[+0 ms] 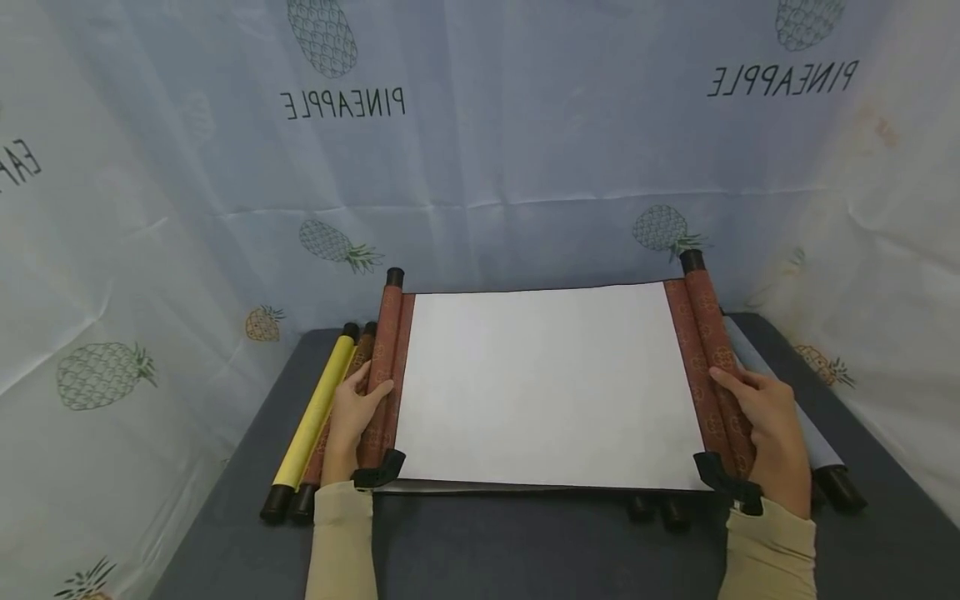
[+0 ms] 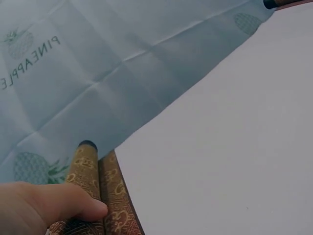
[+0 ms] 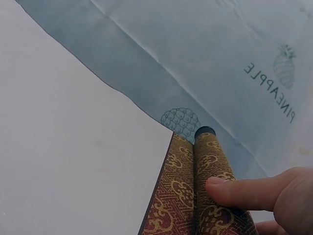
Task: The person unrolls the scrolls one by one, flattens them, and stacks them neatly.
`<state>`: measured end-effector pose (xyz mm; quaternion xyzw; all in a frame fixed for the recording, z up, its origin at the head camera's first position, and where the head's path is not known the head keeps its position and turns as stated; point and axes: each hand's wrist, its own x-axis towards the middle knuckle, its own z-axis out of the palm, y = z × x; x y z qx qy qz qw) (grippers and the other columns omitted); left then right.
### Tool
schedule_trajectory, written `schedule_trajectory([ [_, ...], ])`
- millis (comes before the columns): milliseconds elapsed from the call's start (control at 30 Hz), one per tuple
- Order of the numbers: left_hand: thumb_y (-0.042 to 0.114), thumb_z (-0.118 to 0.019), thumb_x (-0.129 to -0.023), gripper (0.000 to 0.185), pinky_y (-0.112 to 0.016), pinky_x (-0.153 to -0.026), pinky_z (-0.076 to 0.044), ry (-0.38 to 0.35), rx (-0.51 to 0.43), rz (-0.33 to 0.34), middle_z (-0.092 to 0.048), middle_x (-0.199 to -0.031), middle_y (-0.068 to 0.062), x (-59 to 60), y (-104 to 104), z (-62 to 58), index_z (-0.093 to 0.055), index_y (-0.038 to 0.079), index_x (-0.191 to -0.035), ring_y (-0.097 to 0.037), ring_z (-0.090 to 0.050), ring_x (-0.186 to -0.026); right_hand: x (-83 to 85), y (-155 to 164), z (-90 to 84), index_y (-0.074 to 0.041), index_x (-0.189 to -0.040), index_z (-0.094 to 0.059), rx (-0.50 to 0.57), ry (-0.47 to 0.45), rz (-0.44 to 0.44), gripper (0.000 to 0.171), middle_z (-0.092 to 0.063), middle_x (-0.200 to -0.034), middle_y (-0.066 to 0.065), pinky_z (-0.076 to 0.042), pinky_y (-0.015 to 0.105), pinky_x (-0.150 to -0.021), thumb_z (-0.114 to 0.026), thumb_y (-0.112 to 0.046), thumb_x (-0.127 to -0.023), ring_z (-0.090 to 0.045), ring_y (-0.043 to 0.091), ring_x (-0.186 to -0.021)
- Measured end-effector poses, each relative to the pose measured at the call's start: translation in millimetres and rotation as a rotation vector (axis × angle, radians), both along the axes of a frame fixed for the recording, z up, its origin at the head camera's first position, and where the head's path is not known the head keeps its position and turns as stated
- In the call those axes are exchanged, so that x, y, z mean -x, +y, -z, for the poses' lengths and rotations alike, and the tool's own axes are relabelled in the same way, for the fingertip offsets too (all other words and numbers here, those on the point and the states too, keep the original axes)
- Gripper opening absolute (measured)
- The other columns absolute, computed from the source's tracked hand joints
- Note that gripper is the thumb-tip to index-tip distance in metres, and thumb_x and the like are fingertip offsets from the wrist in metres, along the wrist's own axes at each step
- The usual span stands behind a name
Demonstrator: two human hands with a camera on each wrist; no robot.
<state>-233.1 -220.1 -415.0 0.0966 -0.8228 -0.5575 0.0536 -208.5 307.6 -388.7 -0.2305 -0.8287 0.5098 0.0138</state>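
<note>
**Creased pale fabric curtain [image 1: 510, 158] with backwards lettering, lol**

So it hangs across the back and both sides, bluish behind and whiter at the edges. Printed all over: green and orange line-drawn pineapples [image 1: 105, 377], plus dark capitals reading PINEAPPLE [image 1: 342, 103] in mirror writing. Below that is a flat dark grey tabletop [image 1: 525, 554]. Over on the left, a slim yellow roll with black end knobs [image 1: 317, 412] lies at a slant, with a patterned reddish-brown roll [image 1: 316, 458] right beside it, partly hidden. Far right: a pale blue-grey roll, black-capped [image 1: 812, 433]. Two stubby black knobs [image 1: 640, 507] poke out right of centre.
</note>
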Motion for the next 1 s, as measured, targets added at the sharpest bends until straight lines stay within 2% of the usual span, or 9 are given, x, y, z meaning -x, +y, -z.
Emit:
schedule_trajectory([
  [167, 0.018, -0.060, -0.095, 0.065, -0.056, -0.103, -0.045, 0.005, 0.029, -0.012, -0.034, -0.152, -0.027, 0.1, 0.1, 3.1, -0.029, 0.005, -0.151, -0.044, -0.046, -0.132, -0.2, -1.5, 1.1, 0.009, -0.147, -0.028, -0.032, -0.001, -0.018, 0.080, -0.040, -0.141, 0.037, -0.050, 0.029, -0.064, -0.051, -0.047, -0.094, -0.058, 0.039, -0.104],
  [333, 0.016, -0.057, -0.095, 0.064, -0.055, -0.103, -0.045, 0.006, 0.033, -0.007, -0.035, -0.152, -0.028, 1.3, 0.1, 3.9, -0.029, 0.003, -0.151, -0.045, -0.048, -0.130, 0.7, -7.2, 1.9, 0.008, -0.146, -0.031, -0.028, 0.003, 0.017, 0.078, -0.041, -0.142, 0.036, -0.050, 0.034, -0.069, -0.053, -0.045, -0.093, -0.055, 0.043, -0.110],
  [467, 0.015, -0.057, -0.095, 0.063, -0.057, -0.105, -0.042, -0.005, 0.034, -0.004, -0.033, -0.153, -0.029, 2.0, -1.0, 4.2, -0.028, 0.000, -0.150, -0.046, -0.043, -0.134, 4.8, -13.1, 6.0, 0.008, -0.144, -0.035, -0.016, 0.022, 0.069, 0.074, -0.042, -0.141, 0.034, -0.050, 0.045, -0.079, -0.057, -0.041, -0.093, -0.052, 0.042, -0.112],
  [600, 0.013, -0.057, -0.094, 0.063, -0.059, -0.108, -0.039, -0.027, 0.046, -0.014, -0.031, -0.153, -0.030, 2.1, -2.7, 5.8, -0.030, -0.003, -0.149, -0.047, -0.037, -0.137, 10.6, -17.6, 13.8, 0.010, -0.143, -0.037, -0.009, 0.028, 0.092, 0.071, -0.041, -0.141, 0.036, -0.046, 0.058, -0.095, -0.058, -0.035, -0.093, -0.049, 0.046, -0.117],
  [700, 0.013, -0.058, -0.094, 0.063, -0.060, -0.110, -0.035, -0.057, 0.055, -0.022, -0.029, -0.153, -0.031, 2.2, -4.6, 8.0, -0.031, -0.005, -0.148, -0.048, -0.034, -0.139, 14.9, -19.5, 20.4, 0.011, -0.142, -0.037, -0.017, 0.017, 0.089, 0.068, -0.039, -0.143, 0.037, -0.040, 0.060, -0.103, -0.058, -0.033, -0.093, -0.045, 0.048, -0.122],
  [833, 0.013, -0.058, -0.094, 0.063, -0.061, -0.112, -0.032, -0.092, 0.058, -0.028, -0.028, -0.153, -0.032, 2.4, -6.7, 10.8, -0.030, -0.006, -0.147, -0.048, -0.030, -0.141, 19.8, -20.5, 28.2, 0.014, -0.140, -0.038, -0.040, 0.010, 0.074, 0.067, -0.038, -0.142, 0.038, -0.039, 0.060, -0.104, -0.058, -0.030, -0.094, -0.043, 0.050, -0.123],
  [1000, 0.011, -0.057, -0.093, 0.062, -0.059, -0.109, -0.037, -0.116, 0.050, -0.042, -0.034, -0.148, -0.035, 3.7, -7.1, 16.0, -0.031, -0.007, -0.147, -0.049, -0.038, -0.135, 23.0, -22.6, 35.1, 0.016, -0.137, -0.040, -0.068, 0.004, 0.058, 0.065, -0.043, -0.137, 0.039, -0.044, 0.060, -0.098, -0.057, -0.028, -0.094, -0.049, 0.050, -0.117],
])
